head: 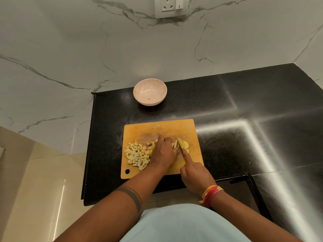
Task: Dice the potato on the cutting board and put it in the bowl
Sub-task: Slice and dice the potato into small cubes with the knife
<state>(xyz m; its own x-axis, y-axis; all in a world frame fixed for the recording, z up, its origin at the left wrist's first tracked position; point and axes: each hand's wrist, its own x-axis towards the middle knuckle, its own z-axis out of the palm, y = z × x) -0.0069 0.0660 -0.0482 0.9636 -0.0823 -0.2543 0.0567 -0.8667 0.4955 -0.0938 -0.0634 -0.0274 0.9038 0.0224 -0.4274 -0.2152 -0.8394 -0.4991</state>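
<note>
A wooden cutting board [139, 127] lies on the black counter. A pile of pale diced potato [137, 155] covers the board's left part. Several potato slices [183, 144] lie at its right. My left hand [164, 151] presses down on the slices, fingers curled over them. My right hand [195, 173] grips a knife [180, 147], forefinger along its back, the blade resting in the slices just right of my left fingers. A pinkish bowl [150, 91] stands behind the board near the wall and holds no potato.
The black granite counter [244, 105] stretches wide to the right of the board. Its left edge [89, 145] drops to a beige floor. A marble wall with a socket [170, 7] rises behind the bowl.
</note>
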